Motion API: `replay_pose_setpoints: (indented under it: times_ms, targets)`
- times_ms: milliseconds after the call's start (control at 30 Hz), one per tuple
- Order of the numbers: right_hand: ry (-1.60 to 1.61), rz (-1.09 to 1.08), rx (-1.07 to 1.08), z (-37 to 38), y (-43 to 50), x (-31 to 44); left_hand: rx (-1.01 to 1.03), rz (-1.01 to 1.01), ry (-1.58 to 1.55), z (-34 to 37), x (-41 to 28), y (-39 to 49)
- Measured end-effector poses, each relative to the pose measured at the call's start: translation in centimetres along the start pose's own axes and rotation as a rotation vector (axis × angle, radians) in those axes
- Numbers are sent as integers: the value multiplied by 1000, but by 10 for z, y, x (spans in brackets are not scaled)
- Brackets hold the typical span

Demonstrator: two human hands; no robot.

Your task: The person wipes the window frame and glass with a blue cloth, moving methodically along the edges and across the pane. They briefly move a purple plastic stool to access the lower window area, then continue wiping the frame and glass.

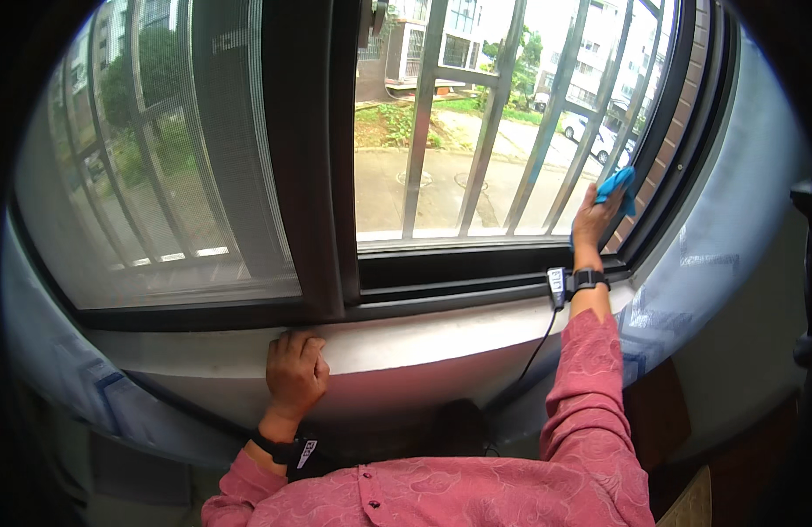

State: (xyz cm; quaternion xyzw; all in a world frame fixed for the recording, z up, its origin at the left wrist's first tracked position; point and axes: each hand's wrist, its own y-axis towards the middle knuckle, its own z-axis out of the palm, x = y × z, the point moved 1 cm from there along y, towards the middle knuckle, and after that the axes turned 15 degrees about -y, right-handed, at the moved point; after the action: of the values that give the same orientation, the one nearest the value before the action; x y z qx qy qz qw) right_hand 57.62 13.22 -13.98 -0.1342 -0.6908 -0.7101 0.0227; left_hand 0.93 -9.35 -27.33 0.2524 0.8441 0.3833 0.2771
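A blue cloth (618, 188) is in my right hand (595, 214), raised at the right end of the window, near the dark side frame (659, 99). Its fingers are partly hidden by the cloth, and I cannot tell whether the cloth touches the glass or the frame. My left hand (297, 370) rests on the white windowsill (406, 346), its fingers curled in and nothing visible in them. Just beyond it runs the dark lower window frame (215, 315).
A mesh screen panel (248, 197) covers the left half. Metal security bars (485, 145) stand outside the window. Blue-grey curtains (715, 244) hang at both sides. From the device on my right wrist (556, 288) a black cable (539, 346) hangs over the sill.
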Motion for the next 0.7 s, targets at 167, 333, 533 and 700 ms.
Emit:
replay_pose_setpoints:
  times_ms: [167, 333, 533, 700]
  targets:
    - [-94, 307, 436, -32, -79, 9, -37, 20, 1, 2, 2, -1]
    - [213, 503, 502, -57, -23, 80, -32, 7, -24, 2, 2, 0]
    - [366, -455, 338, -134, -88, 310, -16, 0, -20, 1, 2, 1]
    - [343, -713, 447, -148, -104, 299, -12, 6, -23, 0, 1, 1]
